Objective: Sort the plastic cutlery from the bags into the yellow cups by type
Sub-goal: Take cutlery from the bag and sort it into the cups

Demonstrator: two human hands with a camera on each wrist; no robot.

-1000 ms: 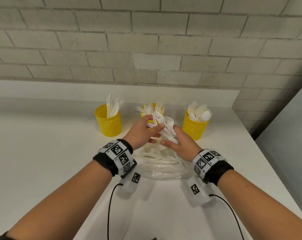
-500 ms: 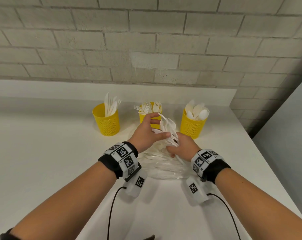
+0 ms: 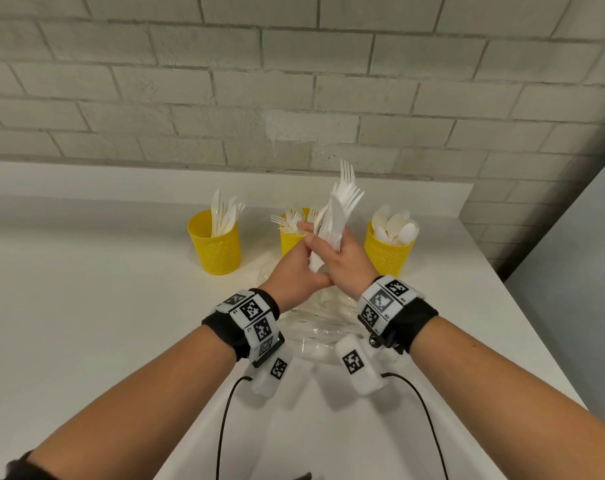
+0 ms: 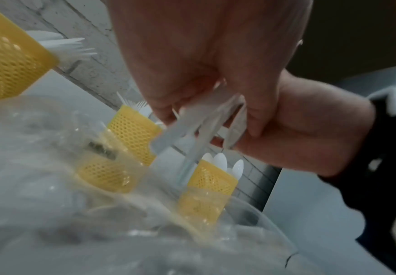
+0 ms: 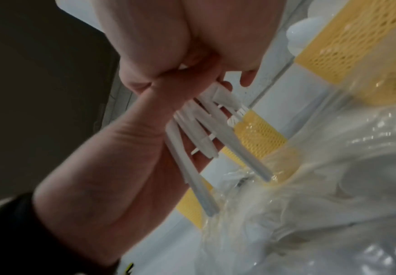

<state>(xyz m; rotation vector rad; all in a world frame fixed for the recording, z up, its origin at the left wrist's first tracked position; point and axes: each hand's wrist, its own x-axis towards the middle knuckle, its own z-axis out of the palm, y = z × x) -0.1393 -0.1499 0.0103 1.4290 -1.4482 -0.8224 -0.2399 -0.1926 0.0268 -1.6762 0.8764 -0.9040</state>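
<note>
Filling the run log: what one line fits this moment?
right hand grips white plastic cutlery bunch | left hand steadies it | over clear plastic bag

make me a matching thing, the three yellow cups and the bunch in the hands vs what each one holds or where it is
Column one:
1. left cup
2. middle cup
3. right cup
4. bunch of cutlery

Column two:
a. spoons stand in it
b. gripped by both the left hand and the right hand, above the clear bag
c. knives stand in it
d. forks stand in it

Pairs: 1-c, 2-d, 3-a, 4-b
</note>
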